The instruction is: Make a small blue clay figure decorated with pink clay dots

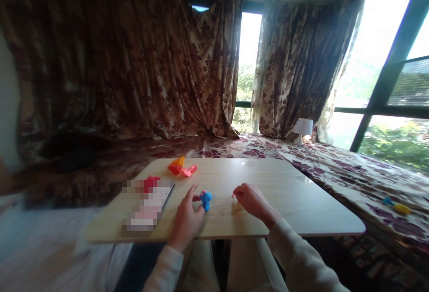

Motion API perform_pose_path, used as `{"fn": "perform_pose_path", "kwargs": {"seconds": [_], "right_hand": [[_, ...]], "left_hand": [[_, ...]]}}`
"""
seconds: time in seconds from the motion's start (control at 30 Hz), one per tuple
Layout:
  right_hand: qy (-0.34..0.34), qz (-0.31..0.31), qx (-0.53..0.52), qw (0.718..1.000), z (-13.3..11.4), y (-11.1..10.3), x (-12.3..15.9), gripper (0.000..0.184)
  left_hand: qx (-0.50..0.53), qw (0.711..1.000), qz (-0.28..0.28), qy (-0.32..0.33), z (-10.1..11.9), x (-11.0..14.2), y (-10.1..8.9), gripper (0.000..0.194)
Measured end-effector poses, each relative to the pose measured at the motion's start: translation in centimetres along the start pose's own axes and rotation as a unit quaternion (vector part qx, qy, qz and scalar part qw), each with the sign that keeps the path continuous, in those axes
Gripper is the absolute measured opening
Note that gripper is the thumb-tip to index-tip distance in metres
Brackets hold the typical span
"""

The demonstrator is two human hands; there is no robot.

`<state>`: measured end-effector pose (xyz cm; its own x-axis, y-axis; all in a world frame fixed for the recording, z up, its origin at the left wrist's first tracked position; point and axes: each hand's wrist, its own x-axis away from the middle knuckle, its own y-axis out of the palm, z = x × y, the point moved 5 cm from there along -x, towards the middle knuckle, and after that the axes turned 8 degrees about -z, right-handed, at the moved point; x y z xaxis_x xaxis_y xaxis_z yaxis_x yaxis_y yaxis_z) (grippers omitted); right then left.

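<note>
Blue and upright, the figure [206,198] is near the front of the desk [288,193], in the loose grip of the left hand [187,217]. To its right, the right hand [252,199] pinches a small pink bit [233,196]. Red and yellow scraps [176,168] lie farther back.

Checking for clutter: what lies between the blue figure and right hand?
Head view shows pale tabletop, plus a tiny pink bit at the fingertips of the right hand.

Room off my right, crowding round my left

Tabletop [295,198] lies free ahead of my right hand [250,200]; around my left hand [187,215], the blue figure [205,198] blocks inward, a pixelated device [147,213] outward, red pieces [186,171] farther ahead.
</note>
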<state>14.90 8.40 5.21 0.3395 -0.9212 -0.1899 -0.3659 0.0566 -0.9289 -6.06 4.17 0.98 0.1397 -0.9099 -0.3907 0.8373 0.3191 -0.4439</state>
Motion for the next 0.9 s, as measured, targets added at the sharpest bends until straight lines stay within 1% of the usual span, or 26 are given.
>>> {"fn": "perform_pose_path", "kwargs": {"seconds": [0.07, 0.17, 0.33, 0.5, 0.57, 0.6, 0.63, 0.7, 0.73, 0.77, 0.8, 0.83, 0.9], "right_hand": [[0.018, -0.007, 0.028, 0.999, -0.5, 0.4, -0.6, 0.025], [0.034, -0.002, 0.038, 0.999, -0.8, 1.0, -1.3, 0.021], [0.034, 0.014, 0.042, 0.998, -0.8, 1.6, -1.2, 0.021], [0.017, 0.046, 0.018, 0.999, -1.2, 1.6, -0.6, 0.024], [-0.011, 0.079, -0.050, 0.996, -1.8, 1.7, -0.4, 0.022], [-0.030, 0.104, -0.114, 0.988, -2.2, 1.8, -0.3, 0.020], [-0.050, 0.130, -0.194, 0.971, -2.5, 2.1, -0.3, 0.017], [-0.078, 0.169, -0.354, 0.917, -3.1, 2.8, -0.3, 0.015], [-0.081, 0.179, -0.409, 0.891, -3.3, 3.4, -0.4, 0.015], [-0.080, 0.187, -0.449, 0.870, -3.5, 3.9, -0.4, 0.017], [-0.078, 0.195, -0.473, 0.855, -3.6, 4.2, -0.5, 0.018], [-0.074, 0.206, -0.486, 0.846, -3.7, 4.5, -0.4, 0.020], [-0.074, 0.229, -0.483, 0.842, -3.9, 4.6, -0.2, 0.023]], "left_hand": [[0.001, 1.000, 0.001, -0.004, 0.1, 0.0, -0.2, 0.058], [0.008, 1.000, 0.001, -0.008, 0.3, 0.1, -0.3, 0.058], [0.011, 1.000, -0.006, -0.011, 0.4, 0.2, -0.3, 0.057], [0.010, 1.000, -0.015, -0.001, 0.5, 0.2, -0.1, 0.058], [0.005, 1.000, -0.026, -0.005, 0.4, 0.1, 0.0, 0.058], [0.003, 0.999, -0.031, -0.006, 0.3, 0.1, 0.1, 0.059], [0.002, 0.999, -0.036, -0.004, 0.2, 0.0, 0.2, 0.059], [0.006, 0.999, -0.043, 0.004, 0.1, 0.0, 0.4, 0.060], [0.009, 0.999, -0.046, 0.008, 0.1, 0.0, 0.4, 0.060], [0.010, 0.999, -0.048, 0.011, 0.1, 0.0, 0.4, 0.061], [0.010, 0.999, -0.048, 0.014, 0.1, 0.0, 0.4, 0.061], [0.010, 0.999, -0.046, 0.015, 0.1, 0.0, 0.4, 0.060], [0.008, 0.999, -0.040, 0.016, 0.2, 0.1, 0.3, 0.058]]}}
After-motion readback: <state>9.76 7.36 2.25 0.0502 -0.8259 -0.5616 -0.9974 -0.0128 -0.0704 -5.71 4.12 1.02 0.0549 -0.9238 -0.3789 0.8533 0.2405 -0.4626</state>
